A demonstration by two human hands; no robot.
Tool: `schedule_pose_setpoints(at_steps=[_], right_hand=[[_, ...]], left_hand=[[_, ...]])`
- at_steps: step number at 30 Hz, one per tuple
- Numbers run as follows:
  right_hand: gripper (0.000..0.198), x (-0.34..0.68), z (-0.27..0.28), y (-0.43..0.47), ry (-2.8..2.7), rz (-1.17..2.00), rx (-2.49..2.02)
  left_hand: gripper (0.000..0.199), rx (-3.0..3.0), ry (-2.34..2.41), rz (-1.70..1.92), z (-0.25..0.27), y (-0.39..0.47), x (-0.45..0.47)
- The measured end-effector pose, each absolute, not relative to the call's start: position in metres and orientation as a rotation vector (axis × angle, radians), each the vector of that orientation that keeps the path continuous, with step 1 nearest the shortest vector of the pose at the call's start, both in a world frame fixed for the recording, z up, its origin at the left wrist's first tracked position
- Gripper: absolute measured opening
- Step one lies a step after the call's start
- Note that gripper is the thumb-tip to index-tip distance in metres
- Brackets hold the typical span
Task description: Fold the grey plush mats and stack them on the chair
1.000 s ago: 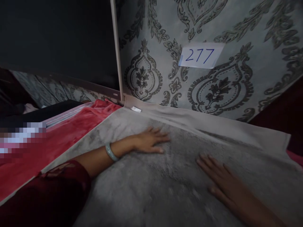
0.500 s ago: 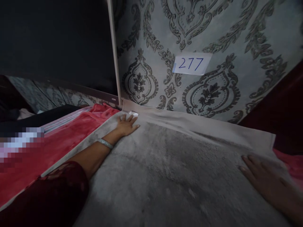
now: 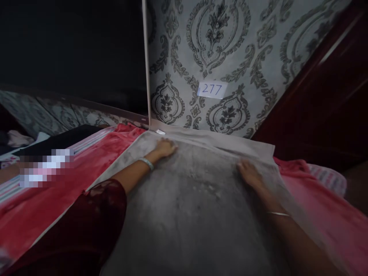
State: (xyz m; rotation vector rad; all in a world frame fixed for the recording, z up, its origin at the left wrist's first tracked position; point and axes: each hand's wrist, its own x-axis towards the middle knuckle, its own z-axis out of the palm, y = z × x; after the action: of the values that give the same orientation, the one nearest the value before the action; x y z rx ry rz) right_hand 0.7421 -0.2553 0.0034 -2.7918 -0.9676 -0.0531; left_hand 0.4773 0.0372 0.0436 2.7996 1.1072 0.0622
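A grey, plush-looking cloth (image 3: 195, 214) is spread in front of me, with a smooth paler border (image 3: 241, 145) along its far edge and a small white tag (image 3: 160, 132) at its far left corner. My left hand (image 3: 166, 147) rests on the cloth near that corner, just short of the tag. Its fingers are blurred but look loosely bent over the fabric. Further right, my right hand (image 3: 249, 171) touches the cloth below the border, palm down, its blurred fingers pointing away from me. Neither hand seems to grip anything.
Red plush fabric (image 3: 86, 168) lies under the cloth and shows on both sides. A large dark screen-like panel (image 3: 71, 50) stands behind on the left. Patterned wallpaper (image 3: 169, 53) carries a paper marked 277 (image 3: 212, 89). Dark red furniture (image 3: 322, 103) stands at the right.
My right hand has come inward and farther forward over the cloth. My left hand has slid slightly right, off the tag, its fingers less spread. The view has shifted right.
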Motion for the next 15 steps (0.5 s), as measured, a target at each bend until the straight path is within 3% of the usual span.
schedule_pose_setpoints(at_steps=[4, 6, 10, 15], right_hand=[[0.055, 0.611, 0.003, -0.214, -1.486, 0.032, -2.536], [0.056, 0.574, -0.005, -0.209, -1.528, 0.025, -2.53], [0.056, 0.587, -0.01, -0.244, -1.399, 0.022, -2.699], [0.064, 0.66, -0.017, -0.372, -0.795, 0.013, -2.99]], left_hand=[[0.058, 2.93, 0.389, 0.092, 0.012, -0.062, 0.483], [0.06, 2.957, 0.308, 0.091, -0.003, -0.09, 0.477], [0.062, 2.982, 0.582, 0.057, -0.003, -0.077, 0.444], [0.06, 2.906, 1.202, -0.013, 0.021, -0.01, 0.346]])
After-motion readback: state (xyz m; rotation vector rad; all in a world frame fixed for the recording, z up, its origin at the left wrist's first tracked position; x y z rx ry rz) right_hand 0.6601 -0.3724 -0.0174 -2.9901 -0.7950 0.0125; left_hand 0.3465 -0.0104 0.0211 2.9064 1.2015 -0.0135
